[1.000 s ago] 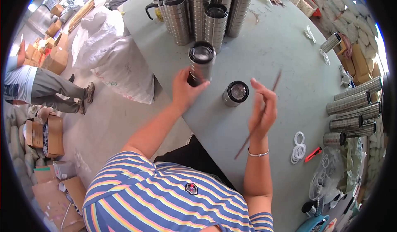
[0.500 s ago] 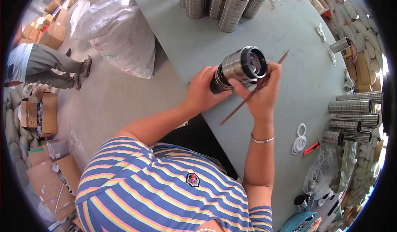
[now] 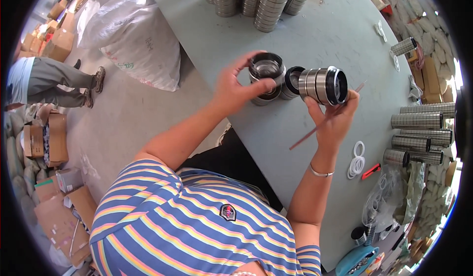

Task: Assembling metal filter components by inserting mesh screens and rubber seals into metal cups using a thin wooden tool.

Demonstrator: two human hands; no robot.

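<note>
My left hand (image 3: 235, 87) is closed round a short silver metal cylinder with a black rim (image 3: 266, 65), held open end up above the table. My right hand (image 3: 333, 121), also closed, grips a ribbed silver cylinder with black ends (image 3: 315, 85), tilted on its side. Pinched in that same hand is a thin reddish-brown stick (image 3: 315, 132), slanting across the palm. Between the hands stands another black-rimmed cylinder (image 3: 292, 81). One more metal cylinder (image 3: 268, 97) shows partly under the left hand's piece; whether the two touch, I cannot tell.
Stacked silver cylinders (image 3: 270, 7) rise at the table's far edge; others (image 3: 416, 121) lie at the right. White rings (image 3: 356, 165), a red cutter (image 3: 371, 171) and a clear plastic bag (image 3: 380, 199) are nearer. A white sack (image 3: 143, 47) and a person (image 3: 54, 81) are on the left.
Both hands were together on one silver cylinder. Now they are apart, each with a cylinder; the right hand has shifted right with its stick. Cylinders on the table between them have come into sight.
</note>
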